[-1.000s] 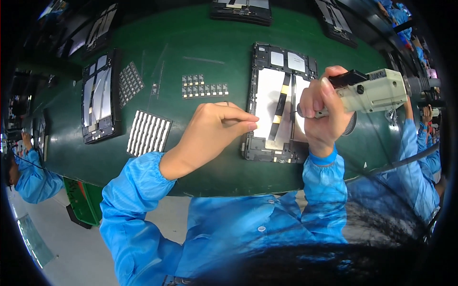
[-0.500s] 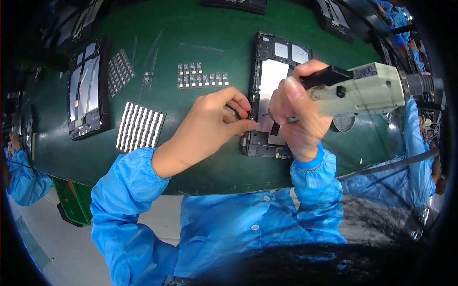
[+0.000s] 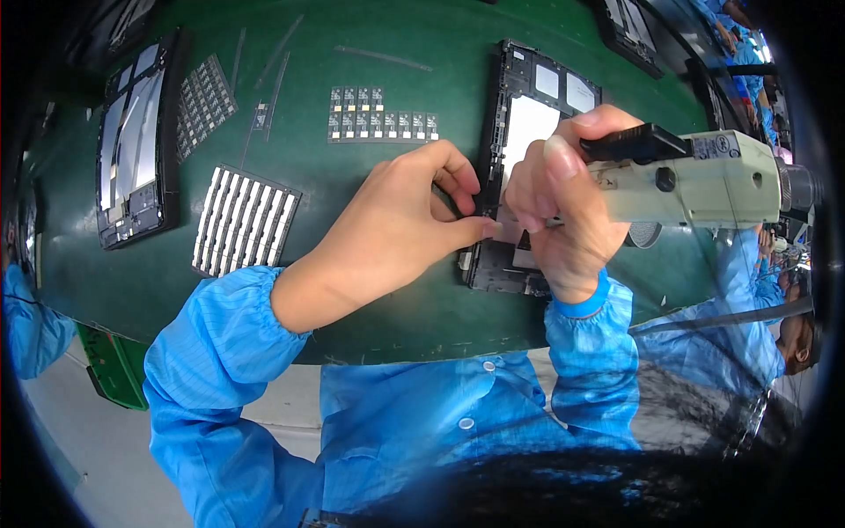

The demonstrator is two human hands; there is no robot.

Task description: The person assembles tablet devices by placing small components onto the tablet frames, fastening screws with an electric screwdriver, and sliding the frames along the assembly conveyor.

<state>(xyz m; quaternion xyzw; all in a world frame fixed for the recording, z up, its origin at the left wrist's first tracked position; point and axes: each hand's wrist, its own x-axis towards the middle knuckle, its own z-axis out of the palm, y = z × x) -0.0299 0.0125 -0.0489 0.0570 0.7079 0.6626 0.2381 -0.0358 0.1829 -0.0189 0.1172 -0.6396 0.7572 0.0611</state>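
Observation:
A black device housing (image 3: 508, 106) with silver plates inside lies on the green table, right of centre. My left hand (image 3: 400, 207) is at its left edge, fingers curled and thumb tip over the rim. Anything pinched between those fingertips is too small or too hidden to make out. Above the lower half of the housing, my right hand (image 3: 572, 207) is wrapped around a pale electric screwdriver (image 3: 717, 189) with a black lever. The tool lies nearly level, its cable end pointing right; my fingers cover its tip.
Left of my hands lie a sheet of white strips (image 3: 245, 222), a sheet of small labelled pieces (image 3: 361, 128) and another such sheet (image 3: 204, 110). A second housing (image 3: 136, 145) stands farther left. A round tin (image 3: 645, 236) sits behind my right hand. Co-workers in blue are at both sides.
The view has shifted a little, so the table things sit farther left or higher. Both hands stay at the housing, and the screwdriver remains in my right hand.

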